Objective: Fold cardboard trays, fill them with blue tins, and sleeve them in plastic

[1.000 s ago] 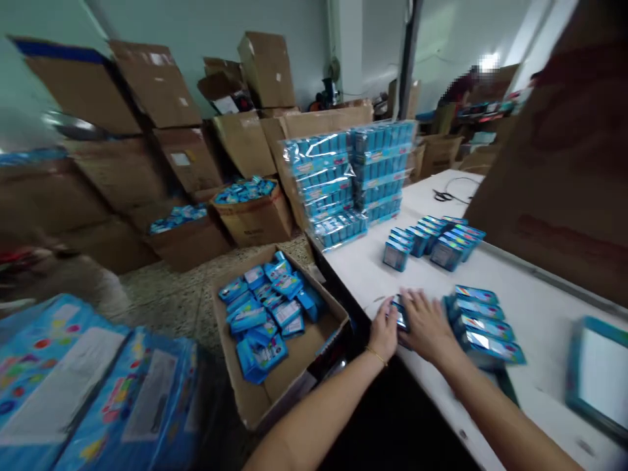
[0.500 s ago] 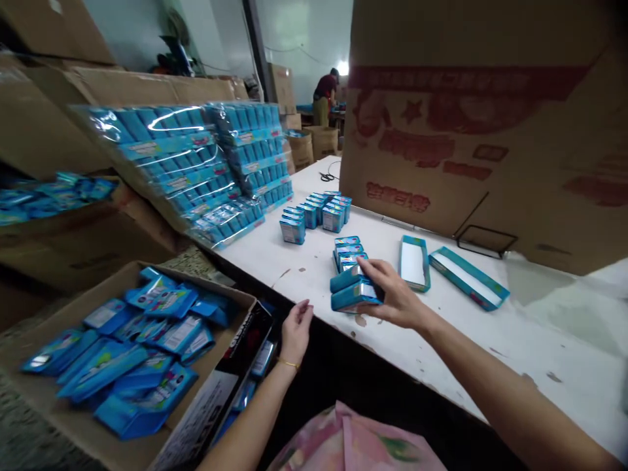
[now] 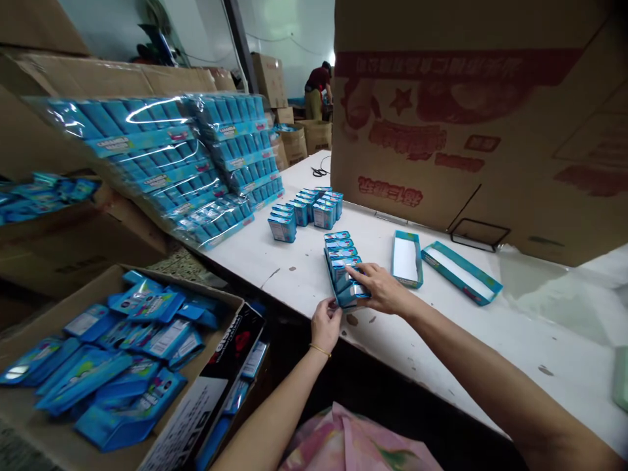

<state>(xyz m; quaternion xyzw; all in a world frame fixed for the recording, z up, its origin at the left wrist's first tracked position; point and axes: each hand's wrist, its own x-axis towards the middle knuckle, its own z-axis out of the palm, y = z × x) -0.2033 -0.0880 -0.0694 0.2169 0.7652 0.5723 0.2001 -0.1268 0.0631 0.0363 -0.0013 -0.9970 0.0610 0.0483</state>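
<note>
A row of small blue packs (image 3: 342, 252) stands in a narrow blue tray on the white table in front of me. At the near end of the row my right hand (image 3: 383, 288) grips blue packs, which tilt toward me. My left hand (image 3: 326, 324) has its thumb and fingers pinched at the tray's near left corner. Two blue trays (image 3: 407, 282) with white insides lie to the right of my right hand. Farther back, several more blue packs (image 3: 282, 229) are stood up in groups.
An open carton (image 3: 189, 409) of loose blue packs is at lower left. Clear-wrapped displays (image 3: 161, 180) of blue packs lean behind it. A large cardboard box (image 3: 456, 144) stands along the table's far side. Black scissors (image 3: 320, 172) lie at the back. A person (image 3: 318, 91) bends over in the distance.
My right hand has brought the packs down into the near end of the row. My left hand has moved right and up from beside the table edge to the tray's corner.
</note>
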